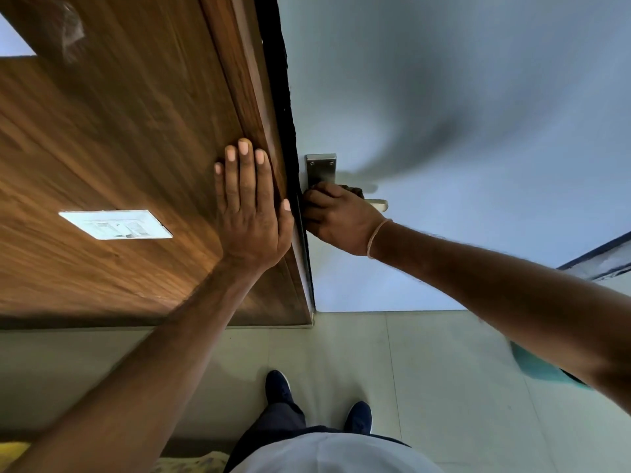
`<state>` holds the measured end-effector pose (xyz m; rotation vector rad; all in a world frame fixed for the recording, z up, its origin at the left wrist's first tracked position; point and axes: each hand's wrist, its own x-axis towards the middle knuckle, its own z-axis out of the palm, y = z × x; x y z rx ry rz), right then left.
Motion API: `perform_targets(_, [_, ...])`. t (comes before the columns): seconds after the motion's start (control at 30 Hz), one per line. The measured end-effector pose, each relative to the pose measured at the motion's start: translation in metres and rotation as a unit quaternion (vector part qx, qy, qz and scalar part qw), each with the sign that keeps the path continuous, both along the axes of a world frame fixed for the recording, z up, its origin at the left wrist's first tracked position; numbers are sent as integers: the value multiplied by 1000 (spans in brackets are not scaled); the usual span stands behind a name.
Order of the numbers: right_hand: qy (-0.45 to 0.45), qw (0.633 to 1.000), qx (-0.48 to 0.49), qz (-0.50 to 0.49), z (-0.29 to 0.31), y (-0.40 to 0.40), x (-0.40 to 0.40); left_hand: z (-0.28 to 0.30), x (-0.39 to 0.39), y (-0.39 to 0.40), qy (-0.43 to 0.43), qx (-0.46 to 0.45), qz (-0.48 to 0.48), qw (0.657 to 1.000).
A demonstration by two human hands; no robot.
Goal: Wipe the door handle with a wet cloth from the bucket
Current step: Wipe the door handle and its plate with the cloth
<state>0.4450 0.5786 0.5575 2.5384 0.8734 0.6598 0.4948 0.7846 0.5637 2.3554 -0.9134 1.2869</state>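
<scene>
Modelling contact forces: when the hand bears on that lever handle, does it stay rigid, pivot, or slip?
The handle is probably stiff: it looks like metal, on a screwed plate. Being a lever, it would likely pivot down under push. Its smooth finish may be slippery, though the right hand holds a dark cloth against it, which should add grip.

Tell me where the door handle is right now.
In the head view, the door handle sits right of centre on the pale door, under the right hand and beside the wooden frame.
</scene>
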Motion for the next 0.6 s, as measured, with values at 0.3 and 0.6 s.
perform_targets(0.3, [-136, 954, 241, -119, -15, -9, -32, -1, 2, -1, 2, 5, -1, 1000])
perform_targets(0.6, [-38, 918, 258, -299, 9, 12, -41, -1, 0, -2, 4, 4, 4, 1000])
